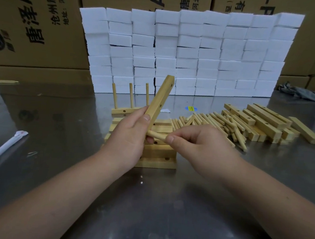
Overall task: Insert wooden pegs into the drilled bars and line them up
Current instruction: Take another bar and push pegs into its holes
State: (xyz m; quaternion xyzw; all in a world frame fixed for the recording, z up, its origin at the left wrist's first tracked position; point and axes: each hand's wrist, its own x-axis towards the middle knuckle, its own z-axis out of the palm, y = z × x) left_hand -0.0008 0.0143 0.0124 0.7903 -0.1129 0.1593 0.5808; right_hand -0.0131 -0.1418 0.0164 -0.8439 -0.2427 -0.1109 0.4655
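Observation:
My left hand [128, 136] grips a drilled wooden bar [161, 97] by its lower end; the bar tilts up and to the right, holes facing right. My right hand [194, 142] pinches a wooden peg [156, 135], whose left tip touches the bar's lower end. Beneath my hands lie several bars side by side [159, 155] on the metal table. Behind them one bar [124, 111] carries three upright pegs [130, 95]. Loose pegs [208, 121] and a heap of drilled bars [261, 121] lie to the right.
A wall of stacked white foam blocks [189, 52] stands at the back, cardboard boxes [38, 23] behind it. A white wrapped stick [3, 149] lies at the left, a small wooden piece [6, 82] far left, a grey rag [302, 92] far right.

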